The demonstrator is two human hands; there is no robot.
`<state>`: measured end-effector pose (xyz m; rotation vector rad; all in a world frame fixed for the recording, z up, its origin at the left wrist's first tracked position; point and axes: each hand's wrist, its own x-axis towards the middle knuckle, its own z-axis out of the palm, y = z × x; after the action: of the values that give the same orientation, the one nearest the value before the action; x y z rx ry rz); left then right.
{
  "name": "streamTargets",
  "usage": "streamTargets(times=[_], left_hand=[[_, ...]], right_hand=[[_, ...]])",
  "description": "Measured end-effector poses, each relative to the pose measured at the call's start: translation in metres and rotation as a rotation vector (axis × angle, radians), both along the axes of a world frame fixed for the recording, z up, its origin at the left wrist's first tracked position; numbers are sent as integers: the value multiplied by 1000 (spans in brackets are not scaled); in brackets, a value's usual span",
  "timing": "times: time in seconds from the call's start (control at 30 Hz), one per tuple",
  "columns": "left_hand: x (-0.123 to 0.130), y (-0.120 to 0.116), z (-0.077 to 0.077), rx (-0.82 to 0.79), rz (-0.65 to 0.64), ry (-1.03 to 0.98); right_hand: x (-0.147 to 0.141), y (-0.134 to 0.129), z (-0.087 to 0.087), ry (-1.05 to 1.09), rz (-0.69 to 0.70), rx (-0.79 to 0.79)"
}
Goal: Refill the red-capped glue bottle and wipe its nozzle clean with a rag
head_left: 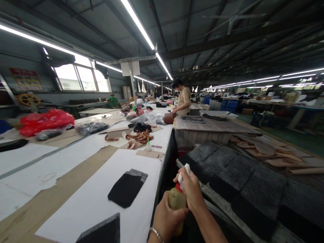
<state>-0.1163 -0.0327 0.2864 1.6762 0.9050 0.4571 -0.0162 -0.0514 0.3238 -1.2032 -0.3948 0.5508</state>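
Bottle [176, 199], one, is being held nearly upright just off the tabletop's [141, 209] right edge, the left hand [164, 213] wrapping its body below, the right hand [191, 189] clasping its white top [186, 168] above.

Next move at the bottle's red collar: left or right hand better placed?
Right, probably. The right hand is up top, gripping the white piece beside the red collar. The left hand is wrapped around the yellowish bottle lower down, so it seems better suited to steadying.
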Motion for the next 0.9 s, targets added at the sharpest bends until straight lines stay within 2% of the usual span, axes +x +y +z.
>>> streamTargets(times=[0.17, 0.3, 0.4, 0.47, 0.6, 0.7, 0.8, 0.9], left_hand=[[-9, -3, 14, -352, -244, -342], [-16, -10, 30, -663, -374, -495], [-20, -14, 34, -764, -484, -573], [-23, -14, 33, -797, -537, -604], [-25, -15, 33, -811, -539, -564], [-23, -16, 34, -742, -467, -525], [-18, -17, 35, -612, -377, -512], [-12, -20, 36, -372, -256, -443]], right_hand=[[-1, -18, 24, 27, 131, 58], [0, -28, 40, 82, 291, 153], [-1, -33, 48, 139, 412, 243], [-1, -35, 52, 149, 441, 266], [-2, -36, 56, 124, 460, 286], [-2, -36, 58, 82, 458, 272], [0, -34, 56, 38, 397, 208], [3, -31, 51, -56, 313, 125]])
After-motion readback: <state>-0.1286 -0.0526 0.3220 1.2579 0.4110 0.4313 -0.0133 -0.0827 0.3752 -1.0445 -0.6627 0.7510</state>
